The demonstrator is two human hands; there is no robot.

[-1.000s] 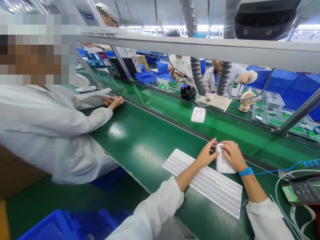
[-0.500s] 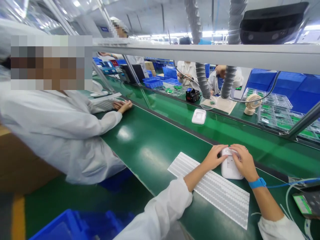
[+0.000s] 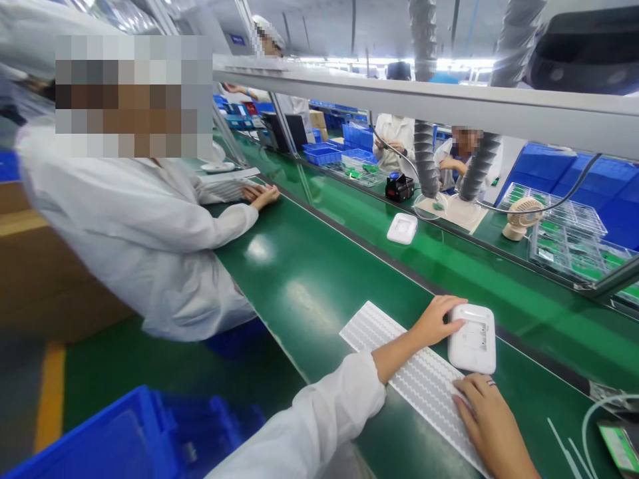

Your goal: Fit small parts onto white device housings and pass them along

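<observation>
My left hand [image 3: 441, 320] is closed on the upper left edge of a white square plastic housing [image 3: 472, 349], with the thumb on its top face. The housing rests on the green bench and has a shallow recess with small dark markings. My right hand [image 3: 492, 419] lies over the right part of a sheet of white wavy-edged strips [image 3: 399, 362]. Its thumb and fingers are apart and touch the sheet; no separate piece shows between them. My left forearm crosses above the middle of this sheet.
Another white housing [image 3: 402, 228] sits on the green belt [image 3: 349, 223] beyond the bench. At left a co-worker's hands [image 3: 262, 195] hold a similar sheet. Thin white tubes [image 3: 569, 449] and a green-labelled item [image 3: 619, 442] lie at right. A blue crate [image 3: 114, 439] stands low left.
My right hand has left the housing and moved down toward me onto the strip sheet. My left hand stays on the housing. The view has shifted slightly.
</observation>
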